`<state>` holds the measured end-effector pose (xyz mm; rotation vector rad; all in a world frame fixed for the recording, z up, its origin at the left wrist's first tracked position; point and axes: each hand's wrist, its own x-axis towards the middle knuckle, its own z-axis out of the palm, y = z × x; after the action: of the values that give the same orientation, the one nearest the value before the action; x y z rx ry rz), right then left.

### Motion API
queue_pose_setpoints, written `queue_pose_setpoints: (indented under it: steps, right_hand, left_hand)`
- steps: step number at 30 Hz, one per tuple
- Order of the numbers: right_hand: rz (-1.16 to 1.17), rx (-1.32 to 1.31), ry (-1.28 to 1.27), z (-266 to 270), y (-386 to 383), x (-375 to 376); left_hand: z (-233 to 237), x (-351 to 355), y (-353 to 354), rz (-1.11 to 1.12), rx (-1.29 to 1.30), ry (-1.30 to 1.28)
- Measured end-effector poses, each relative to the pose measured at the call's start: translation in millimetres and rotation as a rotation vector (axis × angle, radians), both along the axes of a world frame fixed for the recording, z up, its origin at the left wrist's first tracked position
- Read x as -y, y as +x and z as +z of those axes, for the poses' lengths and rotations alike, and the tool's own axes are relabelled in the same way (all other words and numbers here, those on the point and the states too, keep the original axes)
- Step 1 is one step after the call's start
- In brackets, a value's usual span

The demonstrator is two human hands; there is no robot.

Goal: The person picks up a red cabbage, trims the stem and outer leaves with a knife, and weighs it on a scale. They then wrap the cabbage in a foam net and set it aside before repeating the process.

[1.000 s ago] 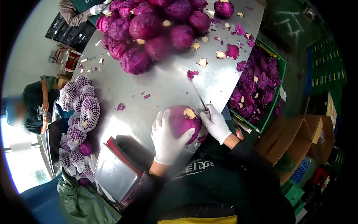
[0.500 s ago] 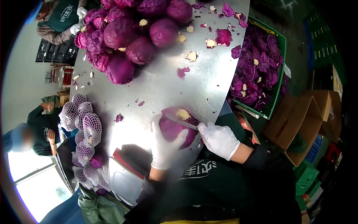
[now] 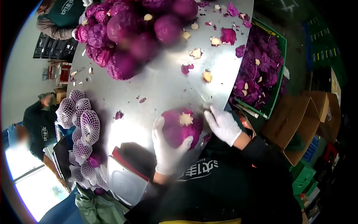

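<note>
The red cabbage (image 3: 181, 128) no longer has the knife blade across its top as it did half a second ago, and a pale stem slice (image 3: 207, 76) now lies on the steel well ahead of the fingertips. The left hand (image 3: 167, 149) wraps it with spread fingers. The right hand (image 3: 223, 126) sits just beside it, fingers curled; its grip is too blurred to tell.

The steel table (image 3: 164, 86) ends just right of the right fingers, with a green crate (image 3: 282, 48) of trimmings beyond. Bare steel runs ahead to the cabbage pile (image 3: 126, 33).

The cabbage is round and deep purple, its cut stem — pale — facing up.
</note>
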<state>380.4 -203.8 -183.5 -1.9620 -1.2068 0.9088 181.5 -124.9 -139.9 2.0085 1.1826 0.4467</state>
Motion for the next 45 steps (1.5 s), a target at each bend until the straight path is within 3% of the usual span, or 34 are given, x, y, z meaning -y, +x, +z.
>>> queue_pose_setpoints:
  steps: [2,3,6,9,10,17,28,31,35,45]
  right_hand:
    - [-0.054,-0.277,0.216,-9.9,-19.7,8.1]
    - [-0.031,-0.197,0.353,-12.1,-30.6,5.7]
    - [0.074,-0.069,0.169,-1.5,-39.0,10.3]
    - [0.022,-0.045,0.384,-5.3,-39.9,7.4]
    - [0.089,0.126,0.336,0.8,-33.3,11.2]
    - [0.255,0.287,0.137,34.7,-48.5,32.2]
    - [0.209,0.397,0.041,35.9,-58.2,6.4]
    - [0.172,0.399,0.064,27.4,-61.8,4.1]
    - [0.293,0.551,0.215,22.0,-42.0,-1.8]
    - [0.104,0.332,0.028,33.9,-52.9,-11.9]
  left_hand:
    - [2.7,-4.2,-7.6,-0.063,0.011,-0.005]
    - [4.3,-3.0,-13.0,-0.093,0.009,-0.015]
    - [3.8,3.9,-18.6,0.037,0.131,-0.215]
    - [3.3,14.4,-21.0,0.118,0.174,-0.264]
    - [-2.0,16.6,-25.9,0.099,0.120,-0.217]
    - [-10.6,27.5,-33.7,0.092,0.040,-0.088]
    - [-5.8,28.4,-23.9,0.022,-0.068,0.100]
    - [-4.8,28.0,-21.3,0.020,-0.078,0.107]
    - [-4.2,29.7,-22.0,0.032,-0.085,0.108]
    - [-13.3,28.1,-18.5,0.068,-0.052,0.207]
